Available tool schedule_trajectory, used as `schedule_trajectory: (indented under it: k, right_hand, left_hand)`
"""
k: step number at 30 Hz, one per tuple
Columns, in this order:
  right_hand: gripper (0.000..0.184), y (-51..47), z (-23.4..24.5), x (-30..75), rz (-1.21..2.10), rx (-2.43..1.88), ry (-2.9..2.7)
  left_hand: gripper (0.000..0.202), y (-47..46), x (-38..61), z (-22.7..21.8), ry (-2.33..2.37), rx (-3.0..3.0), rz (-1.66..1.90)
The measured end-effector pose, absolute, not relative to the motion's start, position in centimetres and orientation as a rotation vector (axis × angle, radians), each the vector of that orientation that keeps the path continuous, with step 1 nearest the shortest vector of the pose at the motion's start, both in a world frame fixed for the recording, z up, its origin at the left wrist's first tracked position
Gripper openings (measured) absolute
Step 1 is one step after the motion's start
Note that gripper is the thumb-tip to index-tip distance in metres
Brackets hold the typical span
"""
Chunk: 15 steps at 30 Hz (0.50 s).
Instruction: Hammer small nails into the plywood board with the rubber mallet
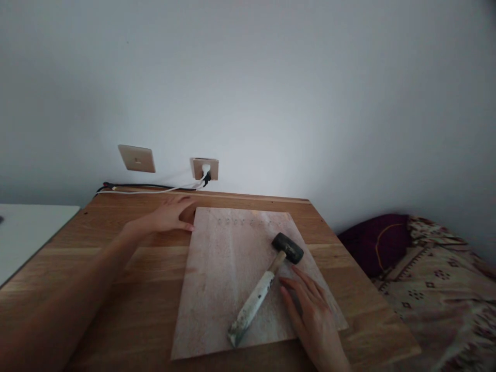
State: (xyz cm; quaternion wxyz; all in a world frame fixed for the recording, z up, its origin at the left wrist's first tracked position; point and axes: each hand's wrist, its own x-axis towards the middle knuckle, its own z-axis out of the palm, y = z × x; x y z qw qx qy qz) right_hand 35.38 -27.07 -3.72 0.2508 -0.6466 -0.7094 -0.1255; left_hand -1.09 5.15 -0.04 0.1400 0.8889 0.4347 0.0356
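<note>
A pale wooden board lies flat on the table, with a row of small nails along its far edge. Diagonally across it rests a mallet with a black head and a worn, white-painted handle. My left hand is at the board's far left corner, fingers spread, thumb at the edge and nothing held. Beside the mallet, my right hand lies over the right part of the board, fingers stretched out. Its fingertips are close to the handle just below the head; whether they touch it I cannot tell.
The wooden table stands against a white wall. A socket with plugs and a blank wall plate sit above its back edge, where cables run. Patterned bedding and a purple cushion lie right; a white surface stands left.
</note>
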Motion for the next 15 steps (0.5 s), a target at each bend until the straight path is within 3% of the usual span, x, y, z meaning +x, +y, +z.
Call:
schedule_trajectory:
  k: [5,11,15]
  right_hand:
    - [0.036,-28.2,-4.4,42.3,-0.331,-1.897,-1.79]
    - [0.049,-30.6,-5.1,51.1,-0.435,-2.093,-1.55]
    - [0.057,-32.6,-7.0,55.7,-0.484,-2.293,-1.472]
  left_hand:
    - [0.106,3.4,7.9,0.2,1.14,2.659,0.153]
    - [0.066,1.8,14.9,-0.9,0.836,2.703,0.321]
    - [0.057,0.7,17.2,-1.8,0.796,2.763,0.236]
